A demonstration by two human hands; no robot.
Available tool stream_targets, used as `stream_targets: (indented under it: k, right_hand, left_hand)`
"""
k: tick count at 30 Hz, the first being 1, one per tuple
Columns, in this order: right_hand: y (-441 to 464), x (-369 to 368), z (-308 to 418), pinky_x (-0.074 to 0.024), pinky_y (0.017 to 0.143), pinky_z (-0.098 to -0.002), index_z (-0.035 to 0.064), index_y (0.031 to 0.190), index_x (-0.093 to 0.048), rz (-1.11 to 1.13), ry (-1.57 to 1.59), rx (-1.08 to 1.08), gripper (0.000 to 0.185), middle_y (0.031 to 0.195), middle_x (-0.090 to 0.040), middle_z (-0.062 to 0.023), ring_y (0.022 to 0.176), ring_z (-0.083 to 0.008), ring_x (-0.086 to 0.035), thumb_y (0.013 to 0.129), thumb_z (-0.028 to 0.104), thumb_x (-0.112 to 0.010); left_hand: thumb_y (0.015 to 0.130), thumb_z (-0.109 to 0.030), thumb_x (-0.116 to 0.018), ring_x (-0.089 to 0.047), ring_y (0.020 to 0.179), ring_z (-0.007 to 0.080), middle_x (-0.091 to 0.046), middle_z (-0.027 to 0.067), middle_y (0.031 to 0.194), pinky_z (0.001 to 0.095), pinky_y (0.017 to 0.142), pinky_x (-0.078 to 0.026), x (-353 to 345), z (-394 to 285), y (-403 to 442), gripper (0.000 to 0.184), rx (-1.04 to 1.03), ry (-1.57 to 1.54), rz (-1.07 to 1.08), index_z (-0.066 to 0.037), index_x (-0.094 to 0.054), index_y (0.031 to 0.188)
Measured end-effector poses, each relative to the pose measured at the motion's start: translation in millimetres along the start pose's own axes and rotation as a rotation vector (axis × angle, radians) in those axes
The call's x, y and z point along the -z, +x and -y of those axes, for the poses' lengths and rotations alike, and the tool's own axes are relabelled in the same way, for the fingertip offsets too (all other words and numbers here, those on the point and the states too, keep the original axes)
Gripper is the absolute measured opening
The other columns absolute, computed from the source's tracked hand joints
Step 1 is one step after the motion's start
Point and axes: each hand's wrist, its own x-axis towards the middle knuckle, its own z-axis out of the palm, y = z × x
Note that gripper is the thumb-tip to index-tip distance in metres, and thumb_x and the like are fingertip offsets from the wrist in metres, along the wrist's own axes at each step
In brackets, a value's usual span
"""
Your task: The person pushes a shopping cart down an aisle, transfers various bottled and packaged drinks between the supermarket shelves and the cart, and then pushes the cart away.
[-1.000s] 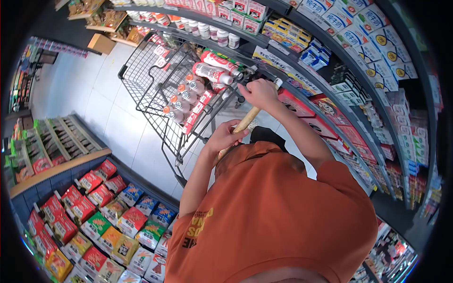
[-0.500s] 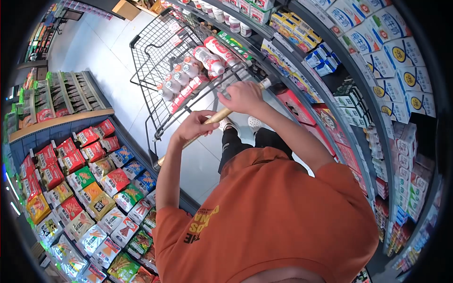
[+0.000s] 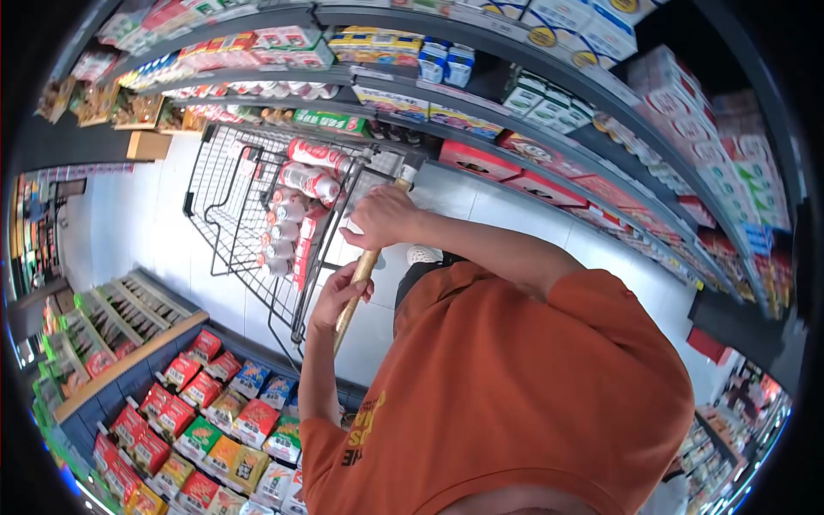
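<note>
My left hand [image 3: 337, 296] is closed around the gold-coloured handle bar [image 3: 367, 264] of a black wire shopping cart [image 3: 188, 204]. Further along the same bar, my right hand [image 3: 382, 216] grips it from above, near its upper end. Inside the cart, several small bottles [image 3: 281, 233] with orange-and-white caps lie in a row beside a red-and-white pack [image 3: 303, 256]. Two larger red-and-white bottles [image 3: 307, 180] rest next to them, towards the shelves. The undersides of these goods are hidden.
Long shelves [image 3: 390, 77] of boxed cartons run across the top and right, close to the cart. At lower left, a display bin [image 3: 129, 365] holds several rows of bagged snacks [image 3: 200, 438]. Pale floor tiles [image 3: 240, 296] show beneath the cart. A brown box [image 3: 148, 146] stands beyond it.
The view has swung round to the right, so the shelves now run across the top. The cart and both hands appear further left, with the handle bar steeper. Both hands keep their hold.
</note>
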Motion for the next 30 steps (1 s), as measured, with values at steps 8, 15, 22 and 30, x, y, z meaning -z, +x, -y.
stream_targets:
  k: [8,15,22,30]
  right_hand:
    - [-69,-13,1,-0.0506,0.063,-0.0438,0.0083,0.054,-0.066,-0.234,0.015,0.069,0.042,0.058,-0.063,-0.0135,0.058,-0.0342,-0.063,0.084,0.038,-0.062]
    - [-114,-7,1,-0.0496,0.063,-0.0401,0.0089,0.051,-0.06,-0.3,-0.002,0.109,0.039,0.055,-0.06,-0.0083,0.056,-0.0308,-0.06,0.082,0.032,-0.067]
    - [-151,2,-21,-0.0493,0.062,-0.0406,0.0086,0.052,-0.06,-0.311,0.035,0.17,0.04,0.055,-0.059,-0.0077,0.057,-0.0309,-0.06,0.083,0.034,-0.067]
    - [-196,19,-56,-0.0497,0.069,-0.0392,0.0088,0.057,-0.061,-0.167,0.078,0.277,0.042,0.058,-0.06,-0.0078,0.059,-0.0286,-0.062,0.085,0.04,-0.064]
  left_hand:
    - [0.096,-0.013,-0.06,-0.057,0.08,0.0126,-0.063,0.0051,0.09,0.0259,0.076,-0.046,-45,39,-12,0.046,0.057,-0.036,0.122,0.0,-0.05,0.139]
    - [0.099,-0.013,-0.06,-0.058,0.08,0.0115,-0.064,0.0051,0.092,0.0257,0.076,-0.046,-84,67,-18,0.038,0.025,-0.024,0.103,0.0,-0.052,0.134]
    - [0.098,-0.013,-0.059,-0.058,0.083,0.0135,-0.064,0.007,0.094,0.0272,0.078,-0.048,-123,87,-8,0.043,0.004,-0.041,0.002,0.003,-0.049,0.136]
    - [0.088,-0.028,-0.069,-0.061,0.085,0.0168,-0.065,0.0112,0.101,0.0303,0.079,-0.049,-173,110,11,0.067,0.021,-0.006,-0.043,0.003,-0.045,0.143]
